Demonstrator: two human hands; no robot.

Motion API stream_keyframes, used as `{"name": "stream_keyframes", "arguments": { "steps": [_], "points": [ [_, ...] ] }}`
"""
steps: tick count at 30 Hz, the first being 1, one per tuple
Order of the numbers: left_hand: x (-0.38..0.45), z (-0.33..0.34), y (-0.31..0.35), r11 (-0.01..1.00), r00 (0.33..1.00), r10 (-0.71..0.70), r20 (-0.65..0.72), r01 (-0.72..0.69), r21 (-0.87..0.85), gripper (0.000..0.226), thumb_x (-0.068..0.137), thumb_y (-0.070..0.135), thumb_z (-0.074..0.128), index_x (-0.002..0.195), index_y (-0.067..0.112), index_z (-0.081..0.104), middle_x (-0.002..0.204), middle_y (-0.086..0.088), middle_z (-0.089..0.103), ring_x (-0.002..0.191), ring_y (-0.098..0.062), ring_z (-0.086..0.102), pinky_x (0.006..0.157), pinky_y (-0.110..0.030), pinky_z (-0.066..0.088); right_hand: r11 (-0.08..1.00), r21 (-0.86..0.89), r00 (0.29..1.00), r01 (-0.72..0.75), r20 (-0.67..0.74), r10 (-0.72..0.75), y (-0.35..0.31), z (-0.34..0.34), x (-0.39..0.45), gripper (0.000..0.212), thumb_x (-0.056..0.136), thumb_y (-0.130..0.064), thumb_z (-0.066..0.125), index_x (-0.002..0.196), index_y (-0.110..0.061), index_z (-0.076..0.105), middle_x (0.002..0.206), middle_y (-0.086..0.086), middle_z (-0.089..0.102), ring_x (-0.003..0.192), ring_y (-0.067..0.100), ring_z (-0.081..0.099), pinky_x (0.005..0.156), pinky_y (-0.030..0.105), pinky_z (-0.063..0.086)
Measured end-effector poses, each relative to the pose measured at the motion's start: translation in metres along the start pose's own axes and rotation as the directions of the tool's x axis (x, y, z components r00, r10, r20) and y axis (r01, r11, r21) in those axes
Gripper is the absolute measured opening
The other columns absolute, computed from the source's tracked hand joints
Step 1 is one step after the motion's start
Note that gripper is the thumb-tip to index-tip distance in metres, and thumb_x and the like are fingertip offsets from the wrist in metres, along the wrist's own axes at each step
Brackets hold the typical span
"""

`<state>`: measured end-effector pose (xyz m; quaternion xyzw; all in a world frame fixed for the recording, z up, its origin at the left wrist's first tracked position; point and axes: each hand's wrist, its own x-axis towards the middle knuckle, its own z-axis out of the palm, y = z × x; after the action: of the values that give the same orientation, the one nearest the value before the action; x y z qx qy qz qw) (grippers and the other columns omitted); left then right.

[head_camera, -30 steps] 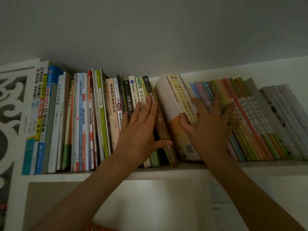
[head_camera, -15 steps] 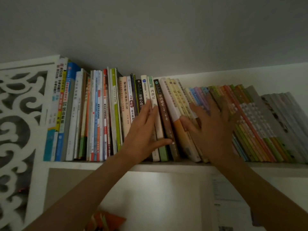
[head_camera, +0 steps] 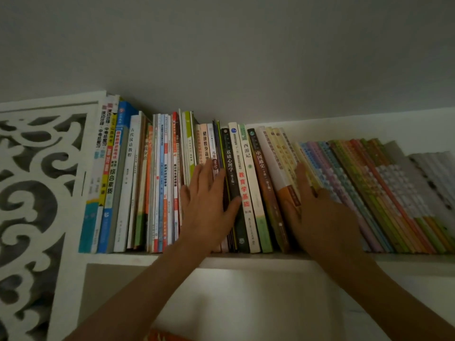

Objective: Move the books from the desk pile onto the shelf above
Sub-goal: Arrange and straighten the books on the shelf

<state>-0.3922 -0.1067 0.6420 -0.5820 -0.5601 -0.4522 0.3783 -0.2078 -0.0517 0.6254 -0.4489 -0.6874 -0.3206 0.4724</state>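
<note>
Two bare hands press flat against a packed row of books [head_camera: 246, 188] standing on a white shelf [head_camera: 123, 258] beneath a grey ceiling. Spines that can be read include 基础心理学 on a dark book [head_camera: 230, 166], 教育学基础 in red on a white book [head_camera: 242, 183], 西游记 on a pale green-topped book [head_camera: 248, 153] and 中国通史 on a brown book [head_camera: 262, 166]; further left, 古代汉语教程 marks a white spine [head_camera: 130, 148] (most other lettering is too blurred to make out).

The left hand [head_camera: 206, 205] lies with fingers [head_camera: 204, 173] straight and close together over the spines left of the dark book, thumb spread right so that its tip touches the dark and white spines; it grips nothing.

The right hand [head_camera: 320, 212] rests open on the leaning cream-and-orange books [head_camera: 278, 153] just right of the brown book, fingers extended upward along their spines, holding nothing.

Right of that hand, thin pastel and green-orange volumes [head_camera: 369, 183] slant leftward. A white carved fretwork panel [head_camera: 32, 180] closes the shelf's left end.
</note>
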Motion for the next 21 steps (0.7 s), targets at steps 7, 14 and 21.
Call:
{"name": "stream_keyframes", "arguments": {
  "steps": [7,14,21],
  "points": [
    [0.073,-0.022,-0.003,0.996,0.997,0.04,-0.061,-0.035,0.084,0.061,0.094,0.041,0.044,0.148,0.028,0.018,0.156,-0.004,0.011,0.143,-0.025,-0.001,0.115,-0.047,0.003,0.991,0.119,0.998,-0.066,0.018,0.065,-0.014,-0.005,0.001,0.085,0.077,-0.071,0.004,0.147,-0.027,-0.019,0.147,0.008,0.032,0.122,0.023,0.049,0.089,0.038,0.048],
    [0.079,-0.02,0.008,0.996,0.994,-0.012,-0.107,0.022,0.088,0.058,0.092,0.044,0.045,0.145,0.03,0.028,0.154,-0.004,0.017,0.141,-0.028,0.003,0.112,-0.049,0.007,0.995,0.051,0.996,-0.09,-0.021,0.092,-0.004,-0.009,0.007,0.08,0.087,-0.065,0.039,0.149,-0.024,0.009,0.141,0.013,0.038,0.125,0.029,0.043,0.088,0.041,0.048],
    [0.089,-0.023,0.019,0.993,0.986,-0.114,-0.12,0.11,-0.033,0.045,0.091,0.032,0.047,0.136,0.026,0.042,0.149,-0.002,0.027,0.139,-0.026,0.007,0.112,-0.051,0.007,0.985,0.122,0.978,-0.119,-0.154,0.138,0.003,0.014,0.025,0.089,0.079,-0.074,0.03,0.144,-0.014,0.028,0.147,0.022,0.029,0.133,0.046,0.029,0.103,0.069,0.017]
  ]
}}
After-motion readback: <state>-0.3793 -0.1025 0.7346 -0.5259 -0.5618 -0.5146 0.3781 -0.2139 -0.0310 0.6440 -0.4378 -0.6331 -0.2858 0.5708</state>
